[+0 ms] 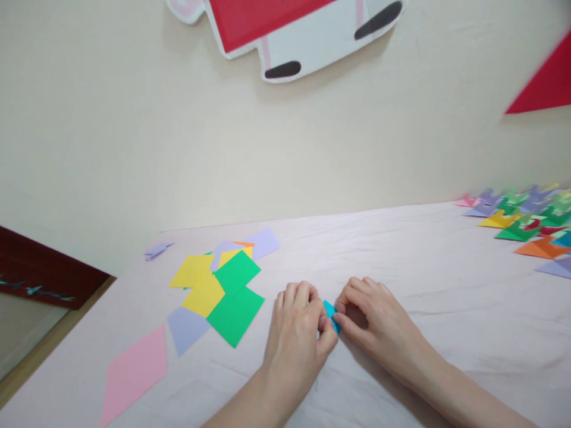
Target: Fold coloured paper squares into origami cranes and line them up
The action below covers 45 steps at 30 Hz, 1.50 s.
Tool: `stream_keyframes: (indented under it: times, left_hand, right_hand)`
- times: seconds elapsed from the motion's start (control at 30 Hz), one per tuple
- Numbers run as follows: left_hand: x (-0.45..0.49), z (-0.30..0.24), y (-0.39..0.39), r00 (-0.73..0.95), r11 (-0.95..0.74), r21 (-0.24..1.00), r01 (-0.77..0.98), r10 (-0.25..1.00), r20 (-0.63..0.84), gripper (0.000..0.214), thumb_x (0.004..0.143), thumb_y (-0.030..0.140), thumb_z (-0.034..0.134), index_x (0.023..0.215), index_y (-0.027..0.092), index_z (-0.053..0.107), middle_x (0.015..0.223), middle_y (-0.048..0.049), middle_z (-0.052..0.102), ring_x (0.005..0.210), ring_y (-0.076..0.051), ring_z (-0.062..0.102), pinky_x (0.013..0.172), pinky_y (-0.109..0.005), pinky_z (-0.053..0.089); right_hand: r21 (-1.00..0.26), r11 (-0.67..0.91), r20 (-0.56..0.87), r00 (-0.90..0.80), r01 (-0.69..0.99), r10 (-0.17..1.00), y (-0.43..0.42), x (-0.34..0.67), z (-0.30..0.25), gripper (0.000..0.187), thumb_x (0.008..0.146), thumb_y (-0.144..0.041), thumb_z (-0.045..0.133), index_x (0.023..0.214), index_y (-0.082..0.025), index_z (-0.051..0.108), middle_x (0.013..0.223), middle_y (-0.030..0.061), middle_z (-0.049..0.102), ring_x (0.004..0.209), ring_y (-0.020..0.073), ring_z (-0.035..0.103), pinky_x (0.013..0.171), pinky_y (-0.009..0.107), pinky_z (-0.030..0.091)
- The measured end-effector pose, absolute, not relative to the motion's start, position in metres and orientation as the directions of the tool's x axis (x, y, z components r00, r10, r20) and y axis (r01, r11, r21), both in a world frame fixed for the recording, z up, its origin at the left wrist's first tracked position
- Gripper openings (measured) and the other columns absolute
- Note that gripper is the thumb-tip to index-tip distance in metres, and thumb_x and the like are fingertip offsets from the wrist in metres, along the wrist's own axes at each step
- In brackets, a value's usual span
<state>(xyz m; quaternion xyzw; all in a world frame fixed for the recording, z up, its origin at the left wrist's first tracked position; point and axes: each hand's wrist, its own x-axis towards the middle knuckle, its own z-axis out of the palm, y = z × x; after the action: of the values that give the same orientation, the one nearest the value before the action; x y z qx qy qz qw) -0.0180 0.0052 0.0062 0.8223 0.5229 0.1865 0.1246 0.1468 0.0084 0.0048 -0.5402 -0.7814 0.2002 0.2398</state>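
A small piece of blue paper (pixel 329 309) sits between my two hands, just above or on the pale cloth. My left hand (pixel 300 324) has its fingers curled, with thumb and forefinger closed on the paper's left side. From the right, my right hand (pixel 375 312) pinches the paper's other side between thumb and fingertips. Most of the paper is covered by my fingers, so its folds cannot be made out. Loose green paper squares (pixel 236 315) lie left of my left hand.
Yellow sheets (pixel 193 270), purple sheets (pixel 185 330) and a pink sheet (pixel 136 371) lie on the left of the cloth-covered surface (pixel 401 249). Several folded paper figures (pixel 517 229) stand in rows at the far right. A wall with a red-and-white cutout (pixel 307 44) rises behind.
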Motion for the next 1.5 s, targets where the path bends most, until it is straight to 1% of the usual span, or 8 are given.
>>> stream_keyframes:
  times: [0.1,0.27,0.43,0.63,0.83,1.0,1.27,1.5]
  left_hand:
    - [-0.017,0.008,0.005,0.381,-0.410,0.397,0.822,0.912,0.153,0.015,0.077,0.007,0.054,0.073,0.020,0.048,0.090,-0.0043,0.052,0.091,-0.024,0.045,0.077,-0.040,0.042]
    - [-0.018,0.010,0.004,0.375,-0.391,0.395,0.831,0.919,0.122,0.015,0.078,0.008,0.055,0.072,0.020,0.047,0.091,-0.0046,0.052,0.093,-0.025,0.045,0.077,-0.041,0.042]
    - [-0.017,0.010,0.004,0.382,-0.397,0.373,0.839,0.917,0.117,0.014,0.076,0.006,0.053,0.074,0.020,0.049,0.093,-0.0049,0.053,0.093,-0.025,0.045,0.077,-0.042,0.041]
    - [-0.016,0.010,0.004,0.387,-0.402,0.356,0.844,0.915,0.116,0.015,0.077,0.006,0.054,0.075,0.020,0.050,0.094,-0.0052,0.053,0.095,-0.026,0.045,0.078,-0.042,0.042]
    - [-0.015,0.010,0.004,0.387,-0.400,0.373,0.837,0.915,0.113,0.014,0.079,0.008,0.055,0.074,0.020,0.051,0.095,-0.0058,0.053,0.093,-0.026,0.045,0.078,-0.042,0.042]
    - [-0.016,0.010,0.004,0.390,-0.401,0.367,0.839,0.914,0.108,0.014,0.079,0.006,0.054,0.077,0.019,0.051,0.094,-0.0056,0.053,0.094,-0.026,0.044,0.079,-0.041,0.042]
    - [-0.014,0.012,0.002,0.388,-0.389,0.346,0.854,0.919,0.076,0.013,0.080,0.006,0.054,0.080,0.019,0.054,0.093,-0.0051,0.054,0.094,-0.026,0.045,0.078,-0.041,0.041]
    - [-0.012,0.010,0.002,0.370,-0.379,0.313,0.871,0.925,0.089,0.016,0.079,0.004,0.051,0.083,0.019,0.056,0.095,-0.0037,0.055,0.095,-0.024,0.046,0.080,-0.039,0.041]
  right_hand:
    - [-0.576,0.338,0.165,-0.299,0.745,0.940,0.008,0.146,0.006,0.012,0.082,-0.015,0.061,0.072,-0.021,0.058,0.076,0.0010,0.058,0.076,0.0188,0.051,0.072,0.033,0.035]
    - [-0.598,0.321,0.132,-0.305,0.734,0.943,0.008,0.149,0.008,0.012,0.082,-0.011,0.058,0.075,-0.022,0.059,0.078,0.0013,0.059,0.078,0.0196,0.052,0.072,0.033,0.035]
    - [-0.651,0.335,0.124,-0.339,0.681,0.932,0.010,0.154,0.006,0.020,0.080,-0.004,0.051,0.080,-0.022,0.061,0.080,0.0024,0.061,0.080,0.0200,0.052,0.074,0.034,0.037]
    - [-0.653,0.339,0.142,-0.330,0.677,0.933,0.009,0.153,0.006,0.022,0.081,-0.004,0.050,0.079,-0.022,0.062,0.079,0.0022,0.062,0.079,0.0199,0.053,0.073,0.034,0.038]
    - [-0.608,0.324,0.147,-0.299,0.724,0.943,0.006,0.147,0.008,0.008,0.081,-0.015,0.062,0.079,-0.023,0.061,0.082,0.0021,0.061,0.082,0.0213,0.053,0.074,0.036,0.035]
    - [-0.622,0.343,0.125,-0.344,0.704,0.931,0.005,0.148,0.008,0.010,0.081,-0.013,0.064,0.083,-0.023,0.061,0.085,0.0016,0.062,0.083,0.0212,0.053,0.076,0.035,0.035]
    - [-0.628,0.325,0.125,-0.321,0.707,0.939,0.005,0.146,0.008,0.011,0.081,-0.011,0.061,0.082,-0.023,0.060,0.083,0.0021,0.061,0.082,0.0213,0.051,0.075,0.037,0.034]
    - [-0.623,0.312,0.112,-0.313,0.718,0.943,0.004,0.144,0.010,0.015,0.079,-0.007,0.059,0.080,-0.022,0.060,0.081,0.0013,0.060,0.081,0.0207,0.050,0.075,0.036,0.033]
